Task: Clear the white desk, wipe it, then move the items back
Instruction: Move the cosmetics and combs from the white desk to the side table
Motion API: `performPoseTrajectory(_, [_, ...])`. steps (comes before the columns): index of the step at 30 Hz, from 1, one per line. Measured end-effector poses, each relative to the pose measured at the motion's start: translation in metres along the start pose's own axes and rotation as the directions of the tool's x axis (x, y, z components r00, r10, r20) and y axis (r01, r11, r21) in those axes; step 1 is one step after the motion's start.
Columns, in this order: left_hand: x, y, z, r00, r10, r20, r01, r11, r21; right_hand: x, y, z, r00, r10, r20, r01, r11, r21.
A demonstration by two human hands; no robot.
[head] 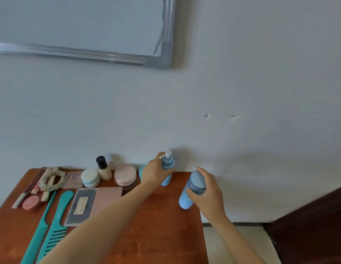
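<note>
On a brown wooden table (156, 225) against the wall, my left hand (154, 172) grips a blue pump bottle (167, 164) standing at the back edge. My right hand (205, 189) grips a light blue bottle with a darker cap (190, 193), tilted a little, near the table's right edge. A teal container (141, 172) shows partly behind my left wrist. The white desk is out of view.
Left of my arms lie two teal combs (51, 221), two flat compacts (81, 205), a pink-lidded jar (125, 176), a white jar (90, 178), a black-capped foundation bottle (103, 168), a scrunchie (52, 180) and a small red pot (30, 202). Pale floor (232, 242) lies right of the table.
</note>
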State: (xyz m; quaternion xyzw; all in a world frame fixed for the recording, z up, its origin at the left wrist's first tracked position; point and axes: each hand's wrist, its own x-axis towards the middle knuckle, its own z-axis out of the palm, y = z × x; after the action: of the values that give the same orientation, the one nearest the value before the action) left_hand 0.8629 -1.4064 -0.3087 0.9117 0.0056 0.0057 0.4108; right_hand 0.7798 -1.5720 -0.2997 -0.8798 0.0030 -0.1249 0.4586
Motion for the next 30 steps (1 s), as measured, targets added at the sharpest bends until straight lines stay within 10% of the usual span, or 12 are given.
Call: performPoseTrajectory(30, [-0.094, -0.067, -0.012, 0.997, 0.021, -0.08, -0.004, 0.978, 0.209, 0.085, 0.001, 0.036, 0.985, -0.044, 0.164, 0.056, 0.996, -0.066])
